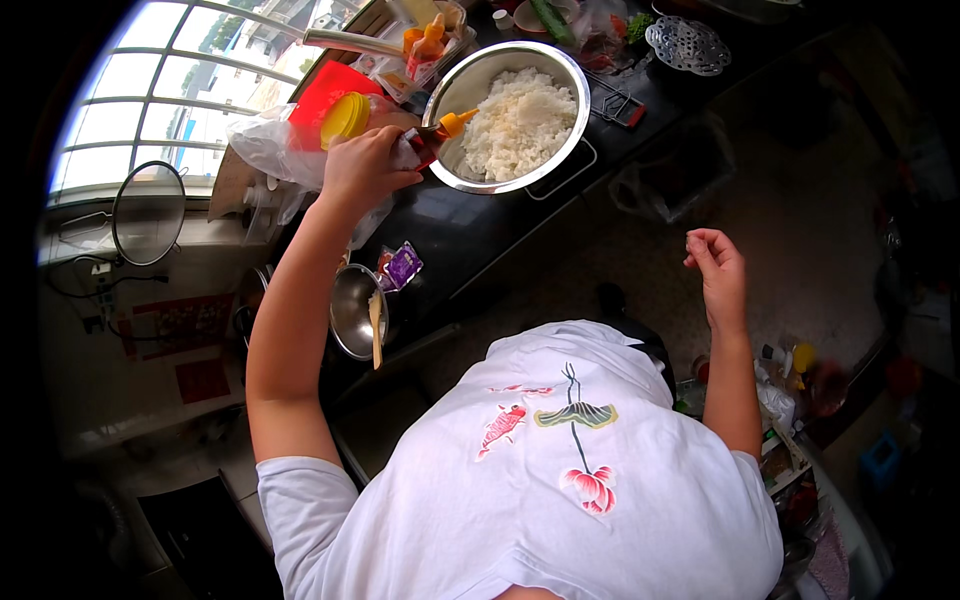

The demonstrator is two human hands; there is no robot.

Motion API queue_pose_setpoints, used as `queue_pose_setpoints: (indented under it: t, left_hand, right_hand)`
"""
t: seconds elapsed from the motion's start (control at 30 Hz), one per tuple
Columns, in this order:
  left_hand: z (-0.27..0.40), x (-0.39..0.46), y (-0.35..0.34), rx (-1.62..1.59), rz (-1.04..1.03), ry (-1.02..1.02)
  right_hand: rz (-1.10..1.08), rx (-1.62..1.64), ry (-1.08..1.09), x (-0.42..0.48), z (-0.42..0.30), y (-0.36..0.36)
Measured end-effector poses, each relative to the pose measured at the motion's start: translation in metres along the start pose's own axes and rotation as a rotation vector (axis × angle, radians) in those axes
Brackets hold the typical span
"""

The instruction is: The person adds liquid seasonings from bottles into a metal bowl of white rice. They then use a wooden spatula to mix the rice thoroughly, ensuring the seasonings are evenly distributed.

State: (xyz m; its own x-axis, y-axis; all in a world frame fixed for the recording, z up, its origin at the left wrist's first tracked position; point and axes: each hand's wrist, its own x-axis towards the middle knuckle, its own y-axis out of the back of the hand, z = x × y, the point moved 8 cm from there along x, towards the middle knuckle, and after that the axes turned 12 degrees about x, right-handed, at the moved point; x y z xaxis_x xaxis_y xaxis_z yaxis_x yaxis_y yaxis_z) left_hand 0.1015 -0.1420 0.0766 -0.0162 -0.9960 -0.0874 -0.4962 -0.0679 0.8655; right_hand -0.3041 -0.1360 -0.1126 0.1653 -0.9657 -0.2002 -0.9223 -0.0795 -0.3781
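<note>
My left hand (365, 166) is wrapped around a sauce bottle (424, 147) of dark reddish liquid with an orange nozzle. The bottle tilts, its nozzle tip reaching over the rim of a stainless steel bowl (450, 90). Cooked white rice (517, 127) is heaped inside that bowl. Whether liquid leaves the nozzle cannot be made out. Away from the counter, at the right, my right hand (716, 262) is raised with curled fingers and the thumb against them. Anything pinched there is too small to tell.
A smaller metal bowl (346, 319) with a wooden spatula (376, 330) across it stands near the counter (457, 225) edge, beside purple sachets (403, 265). Behind are a yellow-lidded jar (346, 120), another sauce bottle (427, 49), a cucumber (553, 21) and a perforated metal steamer (688, 46). A mesh strainer (148, 214) hangs left.
</note>
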Motion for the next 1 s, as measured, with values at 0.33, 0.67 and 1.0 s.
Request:
queue_pose_setpoints:
  t: [0.33, 0.67, 1.0]
  left_hand:
    - [0.016, 0.043, 0.008, 0.087, 0.020, 0.008]
    - [-0.004, 0.052, -0.001, 0.120, -0.086, 0.095]
    - [-0.008, 0.027, 0.005, 0.023, -0.102, 0.126]
  right_hand:
    - [0.073, 0.025, 0.014, -0.007, 0.000, 0.020]
    - [0.103, 0.028, 0.007, -0.009, 0.001, 0.029]
    - [0.035, 0.027, -0.010, 0.002, 0.008, 0.016]
